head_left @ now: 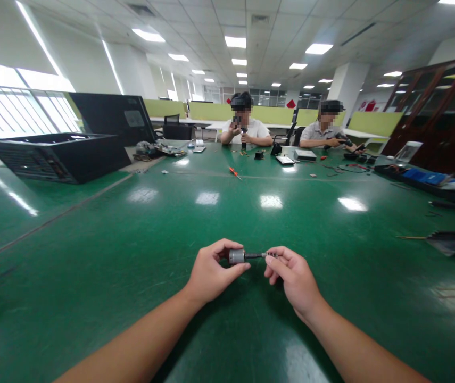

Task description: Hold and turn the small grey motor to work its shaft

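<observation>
My left hand (215, 270) grips a small electric motor (237, 256), a silver-grey cylinder lying level between the thumb and fingers. From its right end runs a thin dark shaft (254, 255) that ends in a shiny, spiral-looking metal piece (271, 255). Thumb and fingers of my right hand (291, 274) pinch that end piece, partly covering it. Both hands are just above the green table (227, 324), near its front edge.
An orange-handled screwdriver (234, 172) lies farther back. A black computer case (63, 159) stands at left, with circuit boards (169, 150) beyond it. Two people (245, 130) work across the table. At right are a black tray with blue items (430, 178) and dark tools (454, 242).
</observation>
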`<action>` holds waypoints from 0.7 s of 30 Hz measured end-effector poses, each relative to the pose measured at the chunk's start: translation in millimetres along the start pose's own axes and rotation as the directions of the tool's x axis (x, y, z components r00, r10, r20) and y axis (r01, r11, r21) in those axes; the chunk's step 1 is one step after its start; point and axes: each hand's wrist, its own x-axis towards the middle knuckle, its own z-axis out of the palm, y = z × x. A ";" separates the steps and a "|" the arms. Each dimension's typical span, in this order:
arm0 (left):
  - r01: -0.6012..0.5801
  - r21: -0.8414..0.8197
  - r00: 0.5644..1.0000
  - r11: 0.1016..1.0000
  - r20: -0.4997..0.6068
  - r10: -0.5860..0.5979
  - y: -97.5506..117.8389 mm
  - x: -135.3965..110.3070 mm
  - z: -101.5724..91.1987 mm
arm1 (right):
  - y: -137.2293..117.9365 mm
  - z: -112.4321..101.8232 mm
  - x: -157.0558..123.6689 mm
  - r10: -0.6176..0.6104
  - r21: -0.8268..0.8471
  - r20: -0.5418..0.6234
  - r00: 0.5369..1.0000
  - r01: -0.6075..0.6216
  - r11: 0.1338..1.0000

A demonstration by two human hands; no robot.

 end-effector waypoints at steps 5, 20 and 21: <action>0.003 0.000 1.000 1.000 0.001 -0.003 -0.7 -0.7 -0.8 | 0.4 -0.1 0.1 0.002 0.002 -0.003 1.000 -0.002 1.000; -0.002 -0.020 1.000 1.000 -0.004 0.002 -0.7 -0.2 -0.2 | -2.4 -0.2 -1.0 0.002 0.018 -0.004 1.000 -0.002 1.000; -0.006 -0.013 1.000 1.000 -0.004 0.006 -0.5 -0.1 -0.2 | -2.5 0.0 -1.0 0.005 0.018 -0.003 1.000 -0.004 1.000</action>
